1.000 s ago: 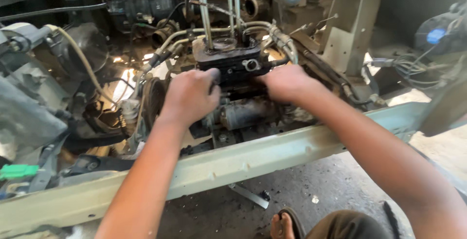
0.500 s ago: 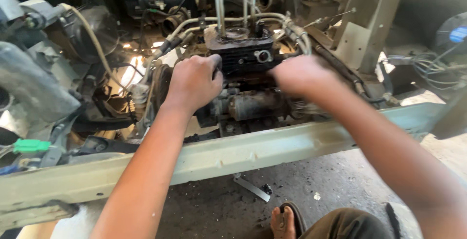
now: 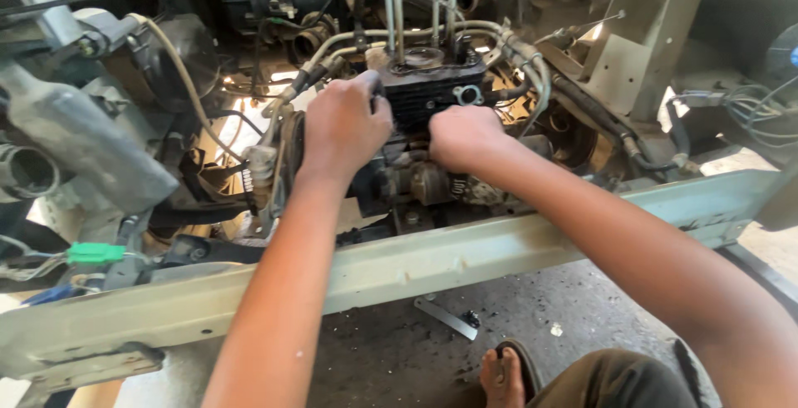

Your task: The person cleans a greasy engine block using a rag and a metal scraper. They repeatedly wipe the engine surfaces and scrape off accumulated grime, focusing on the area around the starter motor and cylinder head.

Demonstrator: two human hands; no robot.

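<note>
hands [image 3: 345, 121] [image 3: 461, 135] closed around engine cylinder [image 3: 432, 92]

vehicle repair workshop, exposed engine [image 3: 432, 92], hoses, chassis rail [image 3: 465, 258], oily concrete floor [image 3: 399, 350]

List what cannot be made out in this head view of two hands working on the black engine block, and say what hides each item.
- Left hand fingertips: curled against the black engine block, grip unclear.
- Block's lower front: covered by the right hand.
- Four upright metal rods: tops cut off by the upper edge.
- Parts under the block: in shadow behind the pale frame beam.
- Foot in sandal: cut off by the bottom edge.
</note>
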